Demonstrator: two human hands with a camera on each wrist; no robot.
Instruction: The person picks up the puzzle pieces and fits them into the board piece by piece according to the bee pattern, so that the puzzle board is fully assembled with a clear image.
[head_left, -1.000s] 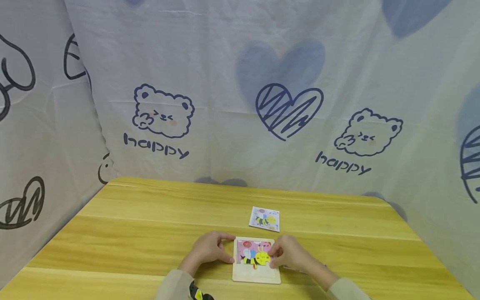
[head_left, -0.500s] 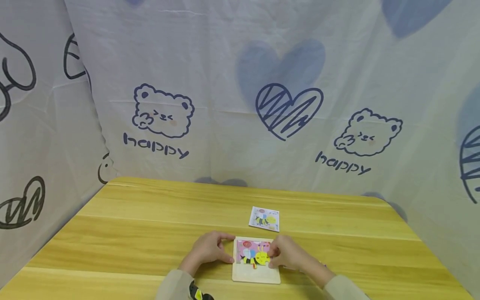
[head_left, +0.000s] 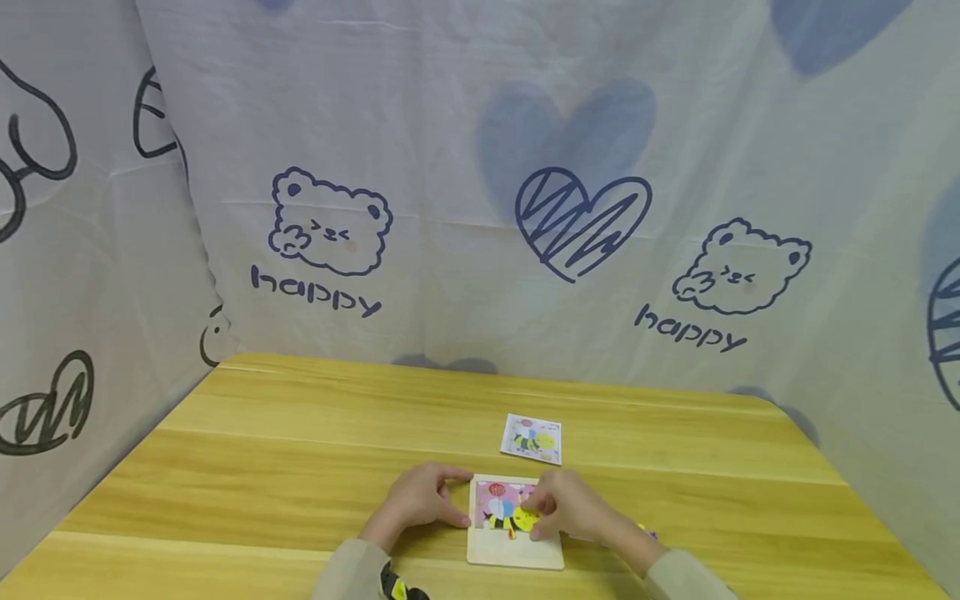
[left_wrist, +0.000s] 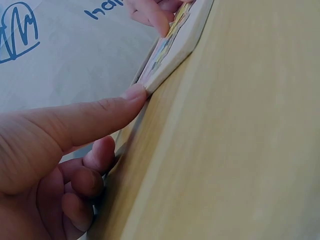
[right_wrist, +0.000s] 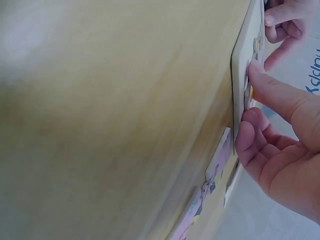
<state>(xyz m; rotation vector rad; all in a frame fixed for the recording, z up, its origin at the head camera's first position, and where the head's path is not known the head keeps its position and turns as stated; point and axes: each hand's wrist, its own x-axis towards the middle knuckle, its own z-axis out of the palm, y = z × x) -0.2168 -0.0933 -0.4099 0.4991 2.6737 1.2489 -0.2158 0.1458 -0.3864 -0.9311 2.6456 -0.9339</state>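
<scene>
Head view: brace wooden tray [head_left: 514, 554] with loosely spread left hand [head_left: 420, 498]; settle bee pieces [head_left: 497, 514] flat inside, between both hands. Left wrist: press thumb against tray's corner; right wrist: nudge with right hand [right_wrist: 292, 167]; cannot tell whether pinching.

The head camera over there looks forward and down from highest and farthest back, the patterned cloth [head_left: 450, 333] at twelve o'clock and the puzzle board [head_left: 515, 552] at six. The left wrist's camera, rolled sideways, skims the tabletop [left_wrist: 250, 140] close by the left hand [left_wrist: 55, 155], the board just past twelve. The right's, also tipped, sits close by the right hand [right_wrist: 285, 145], the board at two. All three share the board and both hands.
</scene>
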